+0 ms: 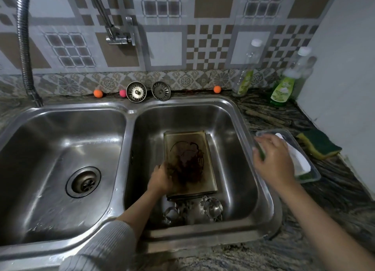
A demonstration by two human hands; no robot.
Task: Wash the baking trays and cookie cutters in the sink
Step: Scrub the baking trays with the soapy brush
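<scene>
A stained brown baking tray (188, 147) lies in the right basin of the steel sink (261, 185), on top of another tray. My left hand (161, 179) grips the tray's near left edge. Several metal cookie cutters (212, 207) lie in the basin just in front of the trays. My right hand (273, 159) hovers over the counter at the sink's right rim, fingers curled around a green sponge (261, 152) that it mostly hides.
A clear plastic tub (308, 175) with white soap sits under my right hand. A yellow-green sponge (318, 145) lies beyond it. Two dish soap bottles (284, 88) stand at the back right. Two sink strainers (136, 92) lean at the wall. The left basin (60, 169) holds only its drain.
</scene>
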